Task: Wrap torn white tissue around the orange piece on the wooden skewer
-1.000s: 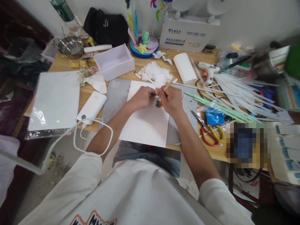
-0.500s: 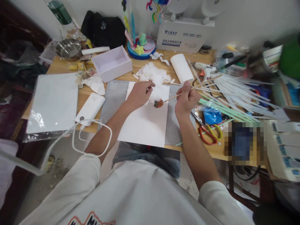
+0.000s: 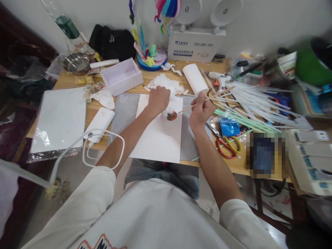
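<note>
My right hand (image 3: pixel 202 110) pinches a thin wooden stick (image 3: pixel 187 108) whose tip points left, close to a small round orange and dark piece (image 3: pixel 171 116). That piece lies on a white sheet (image 3: pixel 158 141), which rests on a grey cutting mat (image 3: pixel 192 138). My left hand (image 3: pixel 159 100) is over the sheet's upper part, beside crumpled white tissue (image 3: pixel 166 83), with its fingers curled downward. What those fingers hold, if anything, is hidden.
Scissors (image 3: pixel 227 148) and a blue packet (image 3: pixel 230 127) lie right of my right arm. Behind are a lilac box (image 3: pixel 121 76), a white roll (image 3: pixel 195 79) and a glue gun (image 3: pixel 221 80). A power bank (image 3: pixel 100 124) with a cable is at the left.
My left hand has turned over and its fingers have curled down toward the tissue. My right hand still holds the stick near the round piece. The view has shifted slightly.
</note>
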A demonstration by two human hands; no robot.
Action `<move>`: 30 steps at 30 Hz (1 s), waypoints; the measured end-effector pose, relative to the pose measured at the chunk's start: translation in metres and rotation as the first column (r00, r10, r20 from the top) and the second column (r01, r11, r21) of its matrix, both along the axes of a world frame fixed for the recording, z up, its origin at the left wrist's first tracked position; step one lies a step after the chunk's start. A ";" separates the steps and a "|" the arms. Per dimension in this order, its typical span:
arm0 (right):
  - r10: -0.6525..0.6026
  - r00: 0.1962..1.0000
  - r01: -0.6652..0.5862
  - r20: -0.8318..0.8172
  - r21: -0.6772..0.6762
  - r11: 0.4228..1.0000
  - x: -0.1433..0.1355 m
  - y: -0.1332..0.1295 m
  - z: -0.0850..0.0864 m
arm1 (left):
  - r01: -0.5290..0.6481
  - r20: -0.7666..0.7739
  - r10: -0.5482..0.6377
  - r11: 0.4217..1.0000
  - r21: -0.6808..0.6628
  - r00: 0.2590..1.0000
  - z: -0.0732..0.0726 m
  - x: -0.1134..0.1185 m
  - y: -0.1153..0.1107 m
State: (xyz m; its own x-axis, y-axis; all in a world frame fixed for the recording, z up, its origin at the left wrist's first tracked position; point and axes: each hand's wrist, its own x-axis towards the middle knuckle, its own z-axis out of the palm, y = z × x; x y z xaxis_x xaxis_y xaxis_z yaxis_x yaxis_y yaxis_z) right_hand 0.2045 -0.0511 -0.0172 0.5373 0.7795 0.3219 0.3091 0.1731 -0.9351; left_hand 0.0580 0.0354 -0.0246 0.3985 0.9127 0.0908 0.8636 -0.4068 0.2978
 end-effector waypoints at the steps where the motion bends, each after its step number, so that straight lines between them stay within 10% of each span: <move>1: -0.026 1.000 0.025 0.008 0.012 1.000 -0.001 0.001 -0.001 | -0.011 0.005 0.011 1.000 -0.001 1.000 -0.002 0.000 0.000; 9: -0.074 0.997 0.071 0.033 0.082 0.994 0.000 0.004 -0.013 | -0.080 0.107 0.089 0.993 -0.084 0.990 0.012 -0.018 0.003; 19: -0.005 0.998 -0.002 0.065 0.102 0.995 -0.005 0.001 -0.015 | -0.123 0.409 0.061 0.984 0.128 0.910 0.028 -0.035 -0.008; 24: 0.069 0.992 -0.080 0.109 0.101 0.992 -0.005 0.001 -0.023 | -0.047 0.664 0.102 0.994 -0.100 0.740 0.026 -0.042 -0.032; 30: 0.131 0.970 -0.146 0.205 0.056 0.988 -0.007 0.001 -0.028 | 0.273 0.659 0.071 0.873 -0.404 0.749 0.021 -0.061 -0.042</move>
State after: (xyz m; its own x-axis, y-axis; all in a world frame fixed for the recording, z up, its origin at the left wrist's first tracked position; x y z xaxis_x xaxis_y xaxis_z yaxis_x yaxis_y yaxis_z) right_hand 0.1970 -0.0501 -0.0447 0.3447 0.8134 0.4686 0.4575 0.2903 -0.8405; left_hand -0.0027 -0.0067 -0.0037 0.4927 0.8689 -0.0485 0.3555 -0.1501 0.9226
